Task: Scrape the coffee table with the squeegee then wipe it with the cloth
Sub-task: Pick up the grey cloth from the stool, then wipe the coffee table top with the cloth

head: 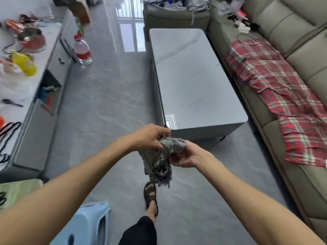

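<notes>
Cloth [159, 160] held in both hands, just short of the coffee table's [194, 76] near end.

Left hand [150, 137] grips the bunched top and right hand [185, 156] pinches it from beneath, the two close together, while the frayed tail hangs limp. It looks soft and light; I'd gather it into a pad in one palm. The bottle [83, 50] left of the table has a red label, too blurred to read.
</notes>
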{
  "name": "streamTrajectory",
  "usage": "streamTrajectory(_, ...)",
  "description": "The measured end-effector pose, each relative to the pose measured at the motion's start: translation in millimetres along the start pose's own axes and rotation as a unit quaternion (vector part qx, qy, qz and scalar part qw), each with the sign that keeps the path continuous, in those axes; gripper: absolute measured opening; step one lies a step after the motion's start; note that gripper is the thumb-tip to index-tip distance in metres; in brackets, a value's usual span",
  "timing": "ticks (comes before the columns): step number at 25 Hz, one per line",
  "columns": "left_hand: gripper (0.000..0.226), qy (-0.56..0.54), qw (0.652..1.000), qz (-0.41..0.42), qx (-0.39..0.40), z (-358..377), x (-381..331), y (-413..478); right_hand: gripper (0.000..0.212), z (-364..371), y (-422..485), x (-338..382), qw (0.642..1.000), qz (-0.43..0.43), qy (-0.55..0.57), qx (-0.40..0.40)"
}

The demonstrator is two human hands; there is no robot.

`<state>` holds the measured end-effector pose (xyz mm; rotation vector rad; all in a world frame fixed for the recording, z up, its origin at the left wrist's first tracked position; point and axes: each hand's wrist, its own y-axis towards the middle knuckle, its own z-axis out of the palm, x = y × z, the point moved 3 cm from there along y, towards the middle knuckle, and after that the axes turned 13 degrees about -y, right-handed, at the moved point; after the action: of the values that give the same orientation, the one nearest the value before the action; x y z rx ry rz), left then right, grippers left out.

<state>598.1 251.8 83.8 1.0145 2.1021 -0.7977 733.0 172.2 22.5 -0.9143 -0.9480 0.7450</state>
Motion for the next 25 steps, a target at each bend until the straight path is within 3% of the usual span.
streamTrajectory(8, 0.021, -0.034, 0.997, -0.011, 0.066, -50.1, -12.5, 199.8, 0.020, -95.4, 24.3, 175.9, 0.989, -0.047, 0.137, -0.042)
streamTrajectory(13, 0.019, -0.168, 0.975, -0.096, 0.106, -28.6, 21.8, 316.1, 0.022, -194.5, 92.7, 249.4, 0.968, -0.132, 0.096, -0.188)
streamTrajectory(16, 0.017, -0.260, 0.947, -0.186, 0.021, -5.1, 59.7, 369.9, 0.006, -261.0, 137.1, 279.3, 0.954, -0.141, 0.029, -0.262)
streamTrajectory(19, 0.011, -0.342, 0.893, -0.283, -0.070, 20.8, 95.9, 428.9, 0.015, -343.8, 169.2, 321.5, 0.926, -0.152, -0.057, -0.341)
streamTrajectory(21, 0.008, -0.377, 0.859, -0.329, -0.113, 31.5, 111.2, 462.5, 0.016, -393.1, 179.7, 355.5, 0.897, -0.181, -0.112, -0.388)
streamTrajectory(25, 0.007, -0.385, 0.839, -0.351, -0.157, 41.8, 138.3, 509.0, 0.007, -448.4, 206.0, 408.2, 0.822, -0.235, -0.277, -0.440)
